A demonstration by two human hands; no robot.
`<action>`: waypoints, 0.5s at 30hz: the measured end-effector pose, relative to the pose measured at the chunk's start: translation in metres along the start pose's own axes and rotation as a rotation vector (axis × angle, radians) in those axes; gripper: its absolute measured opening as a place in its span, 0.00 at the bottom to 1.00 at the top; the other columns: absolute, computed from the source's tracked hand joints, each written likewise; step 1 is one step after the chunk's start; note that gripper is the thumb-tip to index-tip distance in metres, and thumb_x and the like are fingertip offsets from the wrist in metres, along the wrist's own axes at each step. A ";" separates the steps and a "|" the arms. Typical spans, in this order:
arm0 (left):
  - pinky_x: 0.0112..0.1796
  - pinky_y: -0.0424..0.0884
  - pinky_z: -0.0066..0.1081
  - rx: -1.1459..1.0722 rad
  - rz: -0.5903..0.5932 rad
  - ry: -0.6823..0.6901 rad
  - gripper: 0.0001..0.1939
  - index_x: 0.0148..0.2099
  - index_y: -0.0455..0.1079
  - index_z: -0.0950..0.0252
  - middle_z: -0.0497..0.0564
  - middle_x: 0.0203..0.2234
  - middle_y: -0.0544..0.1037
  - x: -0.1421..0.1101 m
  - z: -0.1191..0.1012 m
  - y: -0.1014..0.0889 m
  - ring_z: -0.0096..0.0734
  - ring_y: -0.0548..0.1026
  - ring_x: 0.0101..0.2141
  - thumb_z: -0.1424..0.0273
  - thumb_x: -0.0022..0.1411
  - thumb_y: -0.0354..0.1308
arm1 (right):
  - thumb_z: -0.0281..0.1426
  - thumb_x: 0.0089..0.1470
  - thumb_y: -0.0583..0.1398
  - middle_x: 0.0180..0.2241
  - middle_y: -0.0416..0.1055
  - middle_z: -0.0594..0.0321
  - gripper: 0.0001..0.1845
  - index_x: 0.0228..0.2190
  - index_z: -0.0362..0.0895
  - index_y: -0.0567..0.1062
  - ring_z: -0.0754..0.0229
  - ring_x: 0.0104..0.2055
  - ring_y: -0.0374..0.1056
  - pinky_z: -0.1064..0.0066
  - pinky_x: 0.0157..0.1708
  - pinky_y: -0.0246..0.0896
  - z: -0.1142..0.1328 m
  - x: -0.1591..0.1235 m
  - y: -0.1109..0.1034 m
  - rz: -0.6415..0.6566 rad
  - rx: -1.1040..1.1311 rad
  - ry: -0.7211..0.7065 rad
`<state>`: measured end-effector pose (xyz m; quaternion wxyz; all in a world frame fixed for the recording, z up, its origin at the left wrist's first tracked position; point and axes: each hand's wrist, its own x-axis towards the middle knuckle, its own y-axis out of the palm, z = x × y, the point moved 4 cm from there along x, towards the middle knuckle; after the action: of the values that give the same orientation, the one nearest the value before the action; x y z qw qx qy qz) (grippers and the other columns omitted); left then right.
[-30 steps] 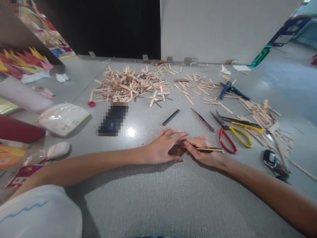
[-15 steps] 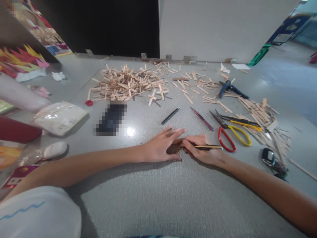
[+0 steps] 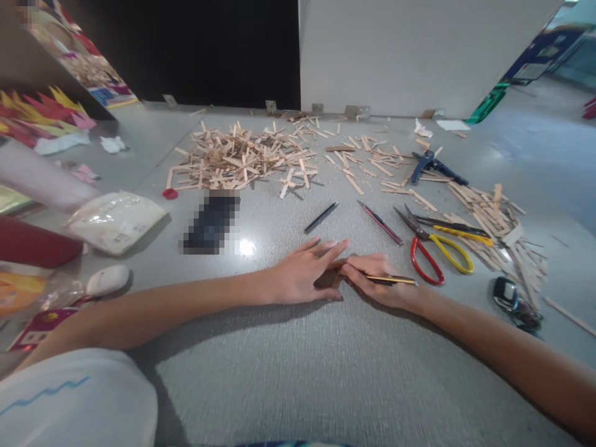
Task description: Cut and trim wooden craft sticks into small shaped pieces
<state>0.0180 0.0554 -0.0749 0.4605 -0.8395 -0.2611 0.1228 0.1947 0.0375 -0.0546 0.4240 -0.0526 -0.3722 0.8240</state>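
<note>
My left hand lies low over the table with its fingers spread and its thumb toward me. Between its thumb and fingers shows a small brown piece, mostly covered, so its kind is unclear. Against that piece works my right hand, its fingers closed round a yellow-and-black pencil. The pencil's tip is hidden by the fingers, and its back end points right. Beyond the hands lie a black pen and a dark red pen.
Scissors with red and yellow handles lie right, beside a yellow-and-black cutter. Blue pliers rest farther back. Wooden sticks are heaped behind a blurred dark phone. At left are a plastic packet and a white mouse.
The pencil has tilted and turned slightly in my right hand, its back end a little lower. My left hand stays almost in place, and the view has shifted slightly.
</note>
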 end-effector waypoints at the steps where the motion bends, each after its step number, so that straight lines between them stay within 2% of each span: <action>1: 0.73 0.50 0.55 0.007 0.005 -0.007 0.58 0.82 0.33 0.58 0.64 0.74 0.62 0.000 0.000 0.000 0.51 0.59 0.74 0.44 0.68 0.65 | 0.42 0.76 0.49 0.23 0.67 0.67 0.26 0.25 0.49 0.68 0.62 0.24 0.62 0.68 0.29 0.59 0.000 0.000 0.000 0.001 0.001 0.000; 5: 0.73 0.49 0.53 0.018 0.017 -0.029 0.57 0.81 0.35 0.59 0.65 0.75 0.61 0.000 0.000 -0.001 0.51 0.60 0.74 0.43 0.68 0.64 | 0.41 0.75 0.49 0.21 0.66 0.68 0.25 0.25 0.48 0.66 0.63 0.22 0.60 0.70 0.26 0.57 0.001 0.000 -0.002 -0.011 0.006 0.011; 10: 0.73 0.48 0.51 0.024 0.030 -0.044 0.56 0.81 0.39 0.62 0.65 0.75 0.60 0.000 -0.002 -0.002 0.50 0.58 0.74 0.42 0.68 0.63 | 0.33 0.74 0.51 0.21 0.69 0.69 0.22 0.25 0.47 0.68 0.65 0.21 0.63 0.71 0.26 0.57 0.001 0.000 -0.002 -0.001 0.016 0.031; 15: 0.73 0.48 0.52 0.018 0.032 -0.047 0.55 0.81 0.39 0.60 0.63 0.75 0.61 0.000 -0.002 -0.002 0.50 0.58 0.74 0.43 0.68 0.64 | 0.34 0.73 0.51 0.22 0.71 0.66 0.22 0.26 0.47 0.70 0.64 0.23 0.67 0.71 0.27 0.58 0.002 0.001 -0.002 -0.002 0.008 0.034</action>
<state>0.0179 0.0550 -0.0724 0.4595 -0.8363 -0.2573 0.1522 0.1951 0.0379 -0.0515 0.4314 -0.0646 -0.3615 0.8241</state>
